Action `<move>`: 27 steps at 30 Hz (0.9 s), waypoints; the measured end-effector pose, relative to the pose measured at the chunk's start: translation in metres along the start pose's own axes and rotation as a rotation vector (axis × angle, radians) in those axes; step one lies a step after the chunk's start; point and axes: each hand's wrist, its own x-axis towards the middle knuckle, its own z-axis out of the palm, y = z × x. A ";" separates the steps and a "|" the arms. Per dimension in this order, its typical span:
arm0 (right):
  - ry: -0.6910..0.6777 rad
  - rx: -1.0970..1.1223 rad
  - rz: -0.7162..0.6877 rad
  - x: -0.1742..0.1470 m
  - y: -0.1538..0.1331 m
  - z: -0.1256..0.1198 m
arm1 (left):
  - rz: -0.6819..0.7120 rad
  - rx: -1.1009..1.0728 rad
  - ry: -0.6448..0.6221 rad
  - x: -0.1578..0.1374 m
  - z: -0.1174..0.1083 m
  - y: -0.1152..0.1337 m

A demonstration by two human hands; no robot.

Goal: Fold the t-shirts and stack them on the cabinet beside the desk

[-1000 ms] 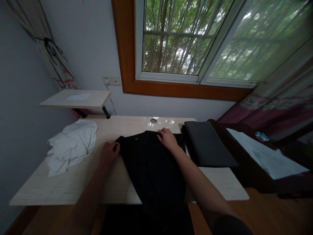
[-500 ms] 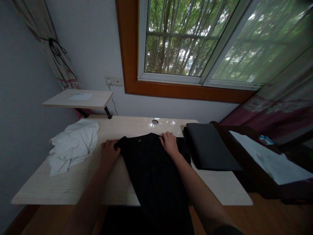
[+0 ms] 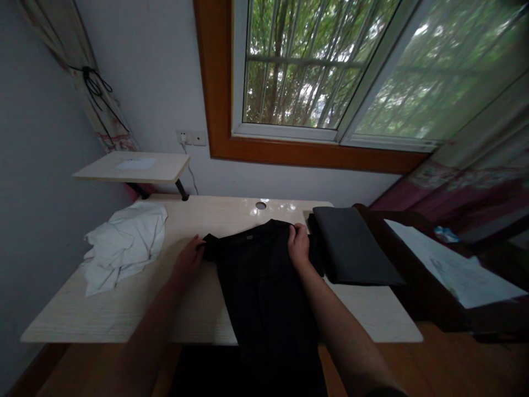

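Note:
A black shirt [image 3: 264, 281] lies across the desk and hangs over its front edge toward me. A small pale label shows near its far edge. My left hand [image 3: 190, 258] is closed on the shirt's far left corner, fingers pinched on the cloth. At the far edge, right of the label, my right hand [image 3: 298, 245] grips the fabric between thumb and fingers, with the cloth raised a little there. The shirt's near end runs into dark clothing below, so its lower limit is hard to make out.
A crumpled white cloth [image 3: 128, 242] lies on the desk's left side. Behind it stands a small raised shelf [image 3: 165, 170] on black legs. Folded dark grey fabric [image 3: 355, 242] sits at the right. The pale desk [image 3: 185, 325] stands against the wall, under a window.
My right hand has gone from lying flat on the shirt to gripping its far edge, slightly to the right. The shirt's far left corner and my left hand have shifted right.

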 end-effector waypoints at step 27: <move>-0.195 0.047 0.097 0.005 0.015 -0.026 | -0.351 -0.179 0.124 0.008 -0.023 0.000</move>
